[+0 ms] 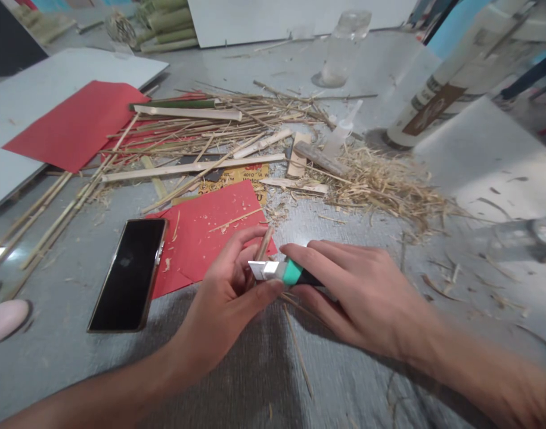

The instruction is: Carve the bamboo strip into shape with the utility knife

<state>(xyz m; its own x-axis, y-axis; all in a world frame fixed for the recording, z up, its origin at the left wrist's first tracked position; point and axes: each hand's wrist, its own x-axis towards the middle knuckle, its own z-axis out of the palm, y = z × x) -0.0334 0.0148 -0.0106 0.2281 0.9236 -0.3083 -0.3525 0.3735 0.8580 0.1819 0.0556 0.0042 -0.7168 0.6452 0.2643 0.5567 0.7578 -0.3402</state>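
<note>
My right hand is closed around a utility knife with a black and green handle. Its short blade points left and lies across a thin wooden stick. Fingers and thumb of my left hand are wrapped round that stick, with its upper end sticking out above them. The left thumb presses near the knife's metal head. Below the hands, a thin straw-like strip lies on the table. Just beyond my left hand are red paper sheets sprinkled with shavings.
A phone lies left of the red paper. Many thin sticks and a heap of shavings spread across the grey table. Farther back stand a clear jar and a large bottle. A pink rounded object sits at left.
</note>
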